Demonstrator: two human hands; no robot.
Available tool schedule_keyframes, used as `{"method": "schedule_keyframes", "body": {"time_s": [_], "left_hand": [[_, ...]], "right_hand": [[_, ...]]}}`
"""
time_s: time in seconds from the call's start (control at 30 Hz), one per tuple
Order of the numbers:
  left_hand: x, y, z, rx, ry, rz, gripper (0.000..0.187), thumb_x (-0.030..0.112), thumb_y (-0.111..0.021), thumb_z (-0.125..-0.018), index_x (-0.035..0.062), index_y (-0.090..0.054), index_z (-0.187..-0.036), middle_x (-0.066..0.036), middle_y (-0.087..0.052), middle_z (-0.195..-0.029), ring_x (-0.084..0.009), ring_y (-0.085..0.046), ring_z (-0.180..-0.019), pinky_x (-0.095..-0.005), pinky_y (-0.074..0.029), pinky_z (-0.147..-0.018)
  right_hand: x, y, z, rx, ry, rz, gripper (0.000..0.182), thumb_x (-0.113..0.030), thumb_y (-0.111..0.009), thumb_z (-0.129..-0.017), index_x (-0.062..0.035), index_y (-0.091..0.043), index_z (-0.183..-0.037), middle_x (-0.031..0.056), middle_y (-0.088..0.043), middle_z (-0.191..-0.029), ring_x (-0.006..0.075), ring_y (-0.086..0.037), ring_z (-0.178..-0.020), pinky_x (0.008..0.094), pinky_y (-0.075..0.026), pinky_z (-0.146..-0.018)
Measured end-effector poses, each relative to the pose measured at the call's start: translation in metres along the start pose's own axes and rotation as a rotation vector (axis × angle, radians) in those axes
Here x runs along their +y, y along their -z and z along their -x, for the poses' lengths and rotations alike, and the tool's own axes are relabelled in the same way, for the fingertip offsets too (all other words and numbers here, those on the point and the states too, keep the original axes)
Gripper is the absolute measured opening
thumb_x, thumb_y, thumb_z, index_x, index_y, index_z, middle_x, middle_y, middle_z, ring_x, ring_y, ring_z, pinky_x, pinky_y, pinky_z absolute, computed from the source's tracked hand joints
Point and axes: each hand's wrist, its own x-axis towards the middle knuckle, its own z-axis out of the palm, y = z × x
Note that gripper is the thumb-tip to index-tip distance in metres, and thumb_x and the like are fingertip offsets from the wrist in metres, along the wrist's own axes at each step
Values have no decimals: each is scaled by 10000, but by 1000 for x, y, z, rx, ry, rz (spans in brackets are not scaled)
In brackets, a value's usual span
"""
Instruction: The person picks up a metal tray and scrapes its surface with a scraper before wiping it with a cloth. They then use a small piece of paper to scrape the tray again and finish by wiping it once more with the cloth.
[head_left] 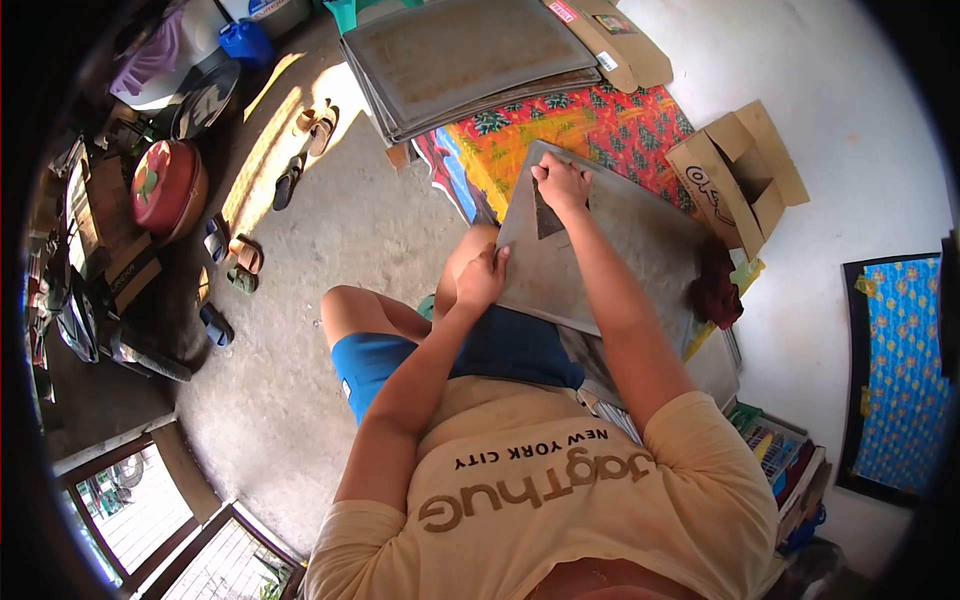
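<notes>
A grey, stained metal baking tray (pixel 640 255) lies tilted over my lap and the edge of a cloth-covered table. My left hand (pixel 483 278) is closed on the tray's near left edge, thumb on top. Farther up the tray, my right hand (pixel 562 183) is closed in a fist, pressed down close to the surface. Under and beside that fist is a dark flat piece (pixel 548 222) with a straight edge. Its upper part is hidden by the hand, so its exact kind does not show. A dark red cloth (pixel 716 285) is bunched at the tray's right end.
Several similar trays (pixel 470 60) are stacked on the patterned tablecloth (pixel 620 130). An open cardboard box (pixel 735 180) stands against the wall at right, with flattened cardboard (pixel 625 45) behind. Slippers (pixel 288 182) lie on the concrete floor near a red round container (pixel 165 190).
</notes>
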Motion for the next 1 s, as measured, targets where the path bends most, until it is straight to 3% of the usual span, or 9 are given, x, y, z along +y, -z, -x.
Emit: {"method": "schedule_keyframes", "body": {"time_s": [0.13, 0.23, 0.37, 0.47, 0.57, 0.67, 0.77, 0.8, 1.0], "left_hand": [[-5, -4, -1, 35, -8, 58, 486, 492, -375, -1030, 71, -606, -1110, -285, -674, -897, -480, -644, -876, -560, -499, -779], [-2, -4, 0, 63, -5, 62, 485, 490, -365, -1033, 78, -610, -1105, -288, -672, -898, -478, -645, -882, -559, -499, -780], [-3, -4, 0, 54, -3, 78, 475, 486, -367, -1034, 87, -613, -1107, -283, -673, -897, -477, -643, -890, -555, -500, -785], [-4, -4, -2, 45, -4, 83, 464, 480, -373, -1035, 92, -615, -1113, -278, -675, -898, -477, -643, -894, -549, -502, -787], [-4, -4, -2, 40, 0, 96, 454, 472, -378, -1036, 94, -615, -1118, -277, -675, -900, -477, -642, -892, -546, -504, -783], [-10, -8, -4, 71, -17, 103, 450, 469, -380, -1036, 93, -615, -1117, -279, -674, -903, -479, -641, -892, -545, -505, -779], [-11, -8, -4, 69, -27, 94, 450, 467, -382, -1036, 91, -615, -1116, -280, -673, -908, -479, -640, -898, -545, -503, -784], [-10, -7, -4, 63, -25, 94, 449, 467, -382, -1036, 90, -614, -1116, -281, -673, -910, -479, -640, -901, -544, -503, -786], [-12, -9, -5, 50, -9, 79, 458, 474, -381, -1034, 89, -617, -1109, -284, -672, -923, -479, -638, -911, -550, -497, -802]], "right_hand": [[30, 9, 17, 82, 43, 104, 161, -338, -621, -904, -180, -609, -876, 20, -699, -882, 264, -595, -956, 459, -346, -878], [47, 18, 47, 165, 246, 109, 147, -319, -624, -897, -176, -604, -869, 15, -681, -836, 255, -589, -902, 444, -350, -850], [34, 50, 105, 28, 681, 67, 129, -300, -667, -863, -185, -609, -853, -15, -632, -811, 210, -569, -903, 401, -361, -839], [28, 60, 131, -77, 813, 140, 132, -302, -687, -839, -193, -613, -845, -24, -600, -793, 186, -559, -904, 384, -368, -829], [22, 59, 130, 31, 761, 91, 142, -305, -696, -820, -194, -610, -838, -29, -576, -762, 172, -555, -884, 376, -374, -824], [3, 53, 148, -86, 903, 63, 128, -289, -694, -819, -191, -615, -843, -27, -580, -767, 172, -552, -888, 382, -377, -828], [3, 52, 145, -56, 879, 75, 129, -283, -696, -811, -191, -608, -830, -29, -587, -775, 173, -557, -892, 386, -379, -838], [7, 54, 137, 64, 822, 46, 132, -284, -695, -810, -193, -602, -828, -26, -589, -778, 171, -563, -902, 388, -381, -846], [3, 56, 156, -117, 918, 66, 149, -295, -703, -802, -197, -604, -857, -21, -613, -829, 196, -564, -930, 406, -382, -869]]}}
